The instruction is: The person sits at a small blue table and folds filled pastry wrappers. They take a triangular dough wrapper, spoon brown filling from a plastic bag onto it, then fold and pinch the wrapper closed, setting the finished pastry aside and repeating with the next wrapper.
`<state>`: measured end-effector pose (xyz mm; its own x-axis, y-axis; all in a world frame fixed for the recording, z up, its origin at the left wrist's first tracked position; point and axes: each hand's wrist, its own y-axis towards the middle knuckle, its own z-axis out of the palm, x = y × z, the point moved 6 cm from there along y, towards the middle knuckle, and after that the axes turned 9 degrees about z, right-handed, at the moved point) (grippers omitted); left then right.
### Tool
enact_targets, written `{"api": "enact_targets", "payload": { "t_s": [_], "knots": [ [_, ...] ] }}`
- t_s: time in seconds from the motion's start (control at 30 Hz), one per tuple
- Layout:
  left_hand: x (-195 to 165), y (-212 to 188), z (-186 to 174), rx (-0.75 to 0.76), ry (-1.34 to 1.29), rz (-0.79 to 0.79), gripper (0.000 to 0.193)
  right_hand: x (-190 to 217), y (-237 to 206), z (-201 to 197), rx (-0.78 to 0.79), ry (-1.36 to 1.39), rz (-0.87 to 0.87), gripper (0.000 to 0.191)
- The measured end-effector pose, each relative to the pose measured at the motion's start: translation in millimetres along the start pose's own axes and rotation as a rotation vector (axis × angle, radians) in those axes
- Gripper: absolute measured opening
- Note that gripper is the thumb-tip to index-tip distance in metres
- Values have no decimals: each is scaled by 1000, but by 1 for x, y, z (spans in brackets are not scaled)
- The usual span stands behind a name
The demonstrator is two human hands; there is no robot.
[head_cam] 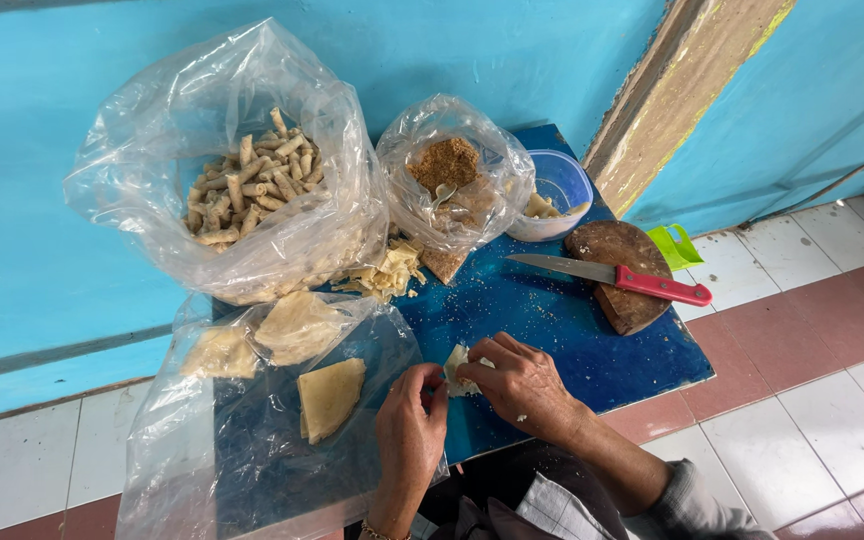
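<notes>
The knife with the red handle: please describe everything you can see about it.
The knife has a long, pointed, grey metal blade and a red, plastic-looking handle. It lies flat across a round brown wooden board, the handle resting on the board and pointing right, the blade tip reaching left over the blue table. No hand touches it.

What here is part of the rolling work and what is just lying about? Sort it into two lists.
In use:
- left hand and right hand, both pinching a small pale wrapper piece
- stack of wrapper sheets
- bag of brown filling
- bag of finished rolls

Lying about:
- red-handled knife on the round wooden board
- blue tub
- green plastic piece
- wrapper scraps
</notes>
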<state>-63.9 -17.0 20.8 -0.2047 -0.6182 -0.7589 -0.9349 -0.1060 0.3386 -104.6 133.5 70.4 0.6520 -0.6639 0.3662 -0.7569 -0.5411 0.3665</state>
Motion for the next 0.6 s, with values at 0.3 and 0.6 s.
{"api": "enact_targets", "payload": {
  "t_s": [0.3, 0.6],
  "knots": [
    [-2, 0, 0, 7, 31, 4, 19, -15, -8, -6, -121, 116, 102, 26],
    [-5, 0, 5, 11, 93, 38, 21, -38, -27, 5, -56, 18, 441, 18]
  ]
}}
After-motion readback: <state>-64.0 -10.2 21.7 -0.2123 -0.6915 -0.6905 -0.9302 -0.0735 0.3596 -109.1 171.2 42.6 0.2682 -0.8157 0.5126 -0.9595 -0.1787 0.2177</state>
